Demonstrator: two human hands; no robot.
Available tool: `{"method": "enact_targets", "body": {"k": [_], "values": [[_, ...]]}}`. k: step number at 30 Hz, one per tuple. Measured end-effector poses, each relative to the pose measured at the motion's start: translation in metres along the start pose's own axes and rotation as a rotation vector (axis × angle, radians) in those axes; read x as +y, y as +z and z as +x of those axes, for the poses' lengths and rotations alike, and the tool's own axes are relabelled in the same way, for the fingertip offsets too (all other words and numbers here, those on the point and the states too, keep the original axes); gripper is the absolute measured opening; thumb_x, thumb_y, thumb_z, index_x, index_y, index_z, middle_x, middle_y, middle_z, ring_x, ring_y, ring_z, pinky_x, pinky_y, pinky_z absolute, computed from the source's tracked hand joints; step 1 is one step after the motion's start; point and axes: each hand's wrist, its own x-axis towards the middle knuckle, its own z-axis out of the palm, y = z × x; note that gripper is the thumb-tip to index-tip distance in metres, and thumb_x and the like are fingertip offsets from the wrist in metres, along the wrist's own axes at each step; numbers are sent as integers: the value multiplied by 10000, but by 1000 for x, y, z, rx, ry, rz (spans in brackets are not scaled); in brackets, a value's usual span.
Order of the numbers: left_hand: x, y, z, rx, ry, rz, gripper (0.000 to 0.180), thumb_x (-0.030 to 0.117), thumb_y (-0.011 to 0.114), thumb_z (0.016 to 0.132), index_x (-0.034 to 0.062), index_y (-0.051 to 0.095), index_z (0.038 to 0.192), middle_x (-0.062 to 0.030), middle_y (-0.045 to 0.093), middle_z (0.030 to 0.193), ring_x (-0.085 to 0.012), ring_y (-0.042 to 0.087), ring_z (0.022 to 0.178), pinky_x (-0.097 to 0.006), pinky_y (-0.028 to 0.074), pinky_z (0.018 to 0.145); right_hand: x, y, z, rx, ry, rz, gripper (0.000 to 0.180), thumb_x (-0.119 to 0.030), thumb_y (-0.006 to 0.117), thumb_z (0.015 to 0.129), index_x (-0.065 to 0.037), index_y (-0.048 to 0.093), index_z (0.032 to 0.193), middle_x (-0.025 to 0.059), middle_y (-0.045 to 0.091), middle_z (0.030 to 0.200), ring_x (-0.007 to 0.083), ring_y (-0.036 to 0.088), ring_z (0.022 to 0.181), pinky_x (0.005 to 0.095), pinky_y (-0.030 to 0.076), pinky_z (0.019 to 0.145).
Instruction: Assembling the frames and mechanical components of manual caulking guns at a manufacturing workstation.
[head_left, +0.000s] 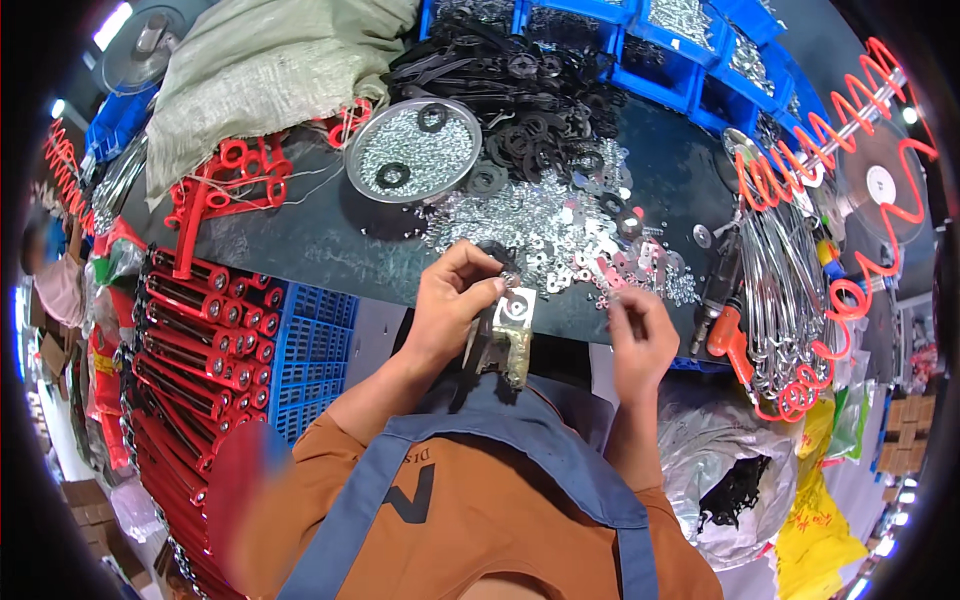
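My left hand (452, 302) is closed in a pinch on a small shiny metal part (509, 275) at the bench's front edge. Just below those fingertips stands a fixture (514, 352), its upper part wrapped in tan tape, with a pale square plate with a round hole (515, 308) on top. To the right, my right hand (641, 338) has its thumb and fingers curled together beside the loose metal parts; whatever they hold is too small to make out. A heap of small silvery hardware (500, 228) spreads over the bench beyond both hands, with flat metal plates (622, 262) on its right side.
A round metal bowl (357, 170) of small fasteners stands behind, near piled black plastic parts (530, 140). Blue bins (655, 85) line the back. Red frames (215, 330) are stacked left. A power screwdriver (722, 285), metal rods (785, 300) and red coiled hose (850, 300) are right.
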Motion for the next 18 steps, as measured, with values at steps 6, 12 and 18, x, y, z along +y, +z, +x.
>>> {"method": "enact_targets", "body": {"k": [6,12,18], "values": [[0,-1,-2,38,41,25,84,-17,601,822,5,558,891,-34,608,813,-72,564,745,-237,465,694,-51,36,-12,-170,-926,-164,327,87,693,651,32,653,971,117,628,856,255,608,708,320,500,597],[3,-6,-2,53,50,66,72,-5,600,819,0,558,878,-28,609,802,-69,561,752,-231,456,692,-68,42,-8,-292,-923,-240,335,84,659,648,52,630,981,126,607,871,267,587,700,348,493,587],[1,-9,-7,28,13,138,84,-24,587,810,13,572,884,-29,613,821,-60,553,767,-222,443,710,-75,44,-3,-409,-849,-247,306,61,637,654,60,624,959,136,585,832,279,569,688,360,488,584]]}}
